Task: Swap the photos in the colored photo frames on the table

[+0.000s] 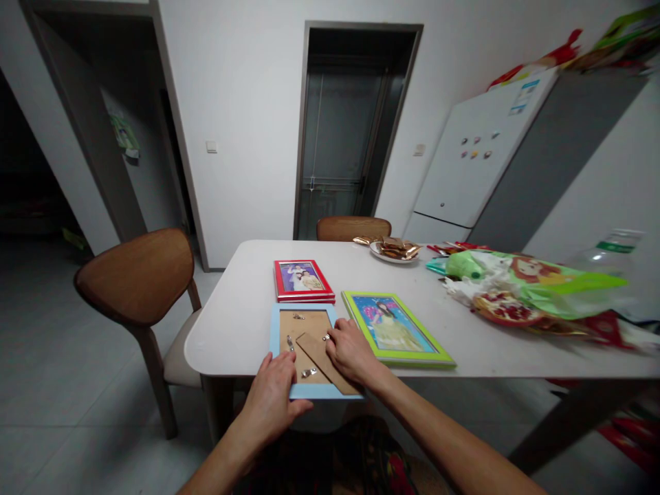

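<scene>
From the light-blue rectangular photo frame (315,347), you can pass over the smooth white tabletop (232,316) toward 9 and 10 o'clock. A low stack of red rectangular frames (304,280) blocks 12, and a lime-green rectangular frame (394,330) blocks 2 to 3, leaving you a narrow gap at 1, with a round white plate (394,260) farther out.

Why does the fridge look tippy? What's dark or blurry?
Head view: the white and grey fridge leans, probably lens stretching; head view: the grey-framed glass door is dim; head view: the clear plastic bottle looks blurrier than the light blue rectangular picture frame.
</scene>
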Available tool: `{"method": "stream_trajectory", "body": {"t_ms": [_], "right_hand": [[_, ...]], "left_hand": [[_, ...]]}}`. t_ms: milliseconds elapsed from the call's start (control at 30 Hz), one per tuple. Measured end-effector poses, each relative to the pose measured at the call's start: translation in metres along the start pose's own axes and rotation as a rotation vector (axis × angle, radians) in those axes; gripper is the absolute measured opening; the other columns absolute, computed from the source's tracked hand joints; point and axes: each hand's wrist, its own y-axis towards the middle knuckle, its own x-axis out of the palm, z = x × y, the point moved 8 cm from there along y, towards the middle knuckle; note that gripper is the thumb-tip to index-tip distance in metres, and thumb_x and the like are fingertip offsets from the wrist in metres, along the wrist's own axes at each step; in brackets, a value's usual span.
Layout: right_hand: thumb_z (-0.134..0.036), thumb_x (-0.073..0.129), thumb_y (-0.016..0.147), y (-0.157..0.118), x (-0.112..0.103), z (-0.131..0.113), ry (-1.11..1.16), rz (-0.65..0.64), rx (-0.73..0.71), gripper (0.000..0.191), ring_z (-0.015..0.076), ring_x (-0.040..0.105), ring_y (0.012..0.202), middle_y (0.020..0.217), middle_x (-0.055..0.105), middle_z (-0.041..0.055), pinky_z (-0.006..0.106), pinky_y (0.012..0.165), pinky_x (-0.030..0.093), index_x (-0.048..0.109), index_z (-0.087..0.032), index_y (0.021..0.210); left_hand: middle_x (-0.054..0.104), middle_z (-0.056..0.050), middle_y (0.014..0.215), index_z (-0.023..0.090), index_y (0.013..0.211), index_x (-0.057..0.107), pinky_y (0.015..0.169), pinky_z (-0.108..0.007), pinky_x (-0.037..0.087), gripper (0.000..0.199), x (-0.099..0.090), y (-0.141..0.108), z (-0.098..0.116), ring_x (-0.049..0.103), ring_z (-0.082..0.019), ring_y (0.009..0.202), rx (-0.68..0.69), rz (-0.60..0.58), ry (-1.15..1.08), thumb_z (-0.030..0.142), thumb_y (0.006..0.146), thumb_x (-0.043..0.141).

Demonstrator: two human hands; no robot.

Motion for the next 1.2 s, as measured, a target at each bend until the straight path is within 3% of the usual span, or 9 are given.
{"method": "stream_trajectory", "body": {"t_ms": [200, 400, 567, 767, 1200], "right_hand": [[-0.029, 0.032, 0.084, -0.007, -0.002, -0.007, -0.005, -0.023, -0.118, 0.032, 0.0189, 0.043, 0.083, 0.088, 0.051, 0.0099, 0.031, 0.08, 0.03, 0.06, -0.014, 0.08], [-0.032, 0.035, 0.083, -0.009, -0.008, -0.011, -0.016, 0.022, -0.081, 0.028, 0.0203, 0.043, 0.09, 0.098, 0.052, 0.0102, 0.032, 0.079, 0.029, 0.058, -0.016, 0.087], [-0.025, 0.036, 0.083, -0.004, -0.005, -0.051, 0.162, -0.015, -0.22, 0.024, 0.0173, 0.043, 0.091, 0.099, 0.053, 0.0062, 0.03, 0.077, 0.03, 0.056, -0.019, 0.096], [-0.021, 0.043, 0.079, 0.002, 0.001, -0.084, 0.208, -0.066, -0.378, 0.02, 0.0172, 0.041, 0.087, 0.093, 0.055, 0.0042, 0.03, 0.074, 0.029, 0.06, -0.021, 0.09], [-0.017, 0.044, 0.078, 0.0, 0.0, -0.094, 0.329, -0.026, -0.51, 0.017, 0.0151, 0.042, 0.083, 0.087, 0.06, 0.0008, 0.029, 0.075, 0.029, 0.06, -0.019, 0.08]], "left_hand": [[0.05, -0.015, 0.121, 0.018, 0.087, 0.052, 0.1, -0.049, 0.021, 0.04, 0.002, -0.002, -0.001, 0.042, -0.026, 0.115, 0.003, 0.029, 0.003, 0.03, 0.055, 0.072], [0.05, -0.014, 0.12, 0.018, 0.088, 0.05, 0.099, -0.051, 0.022, 0.041, 0.004, -0.005, -0.003, 0.042, -0.027, 0.113, 0.037, 0.063, -0.014, 0.028, 0.055, 0.072], [0.052, -0.011, 0.115, 0.02, 0.08, 0.048, 0.098, -0.053, 0.022, 0.033, 0.002, -0.006, 0.002, 0.045, -0.027, 0.109, 0.061, 0.098, -0.035, 0.025, 0.057, 0.071], [0.056, -0.005, 0.102, 0.022, 0.079, 0.046, 0.098, -0.05, 0.023, 0.035, -0.003, -0.008, 0.004, 0.049, -0.024, 0.101, 0.073, 0.137, -0.097, 0.02, 0.056, 0.072], [0.056, -0.002, 0.09, 0.02, 0.074, 0.045, 0.097, -0.047, 0.023, 0.037, -0.001, -0.008, 0.0, 0.05, -0.021, 0.091, 0.068, 0.156, -0.108, 0.019, 0.052, 0.075]]}}
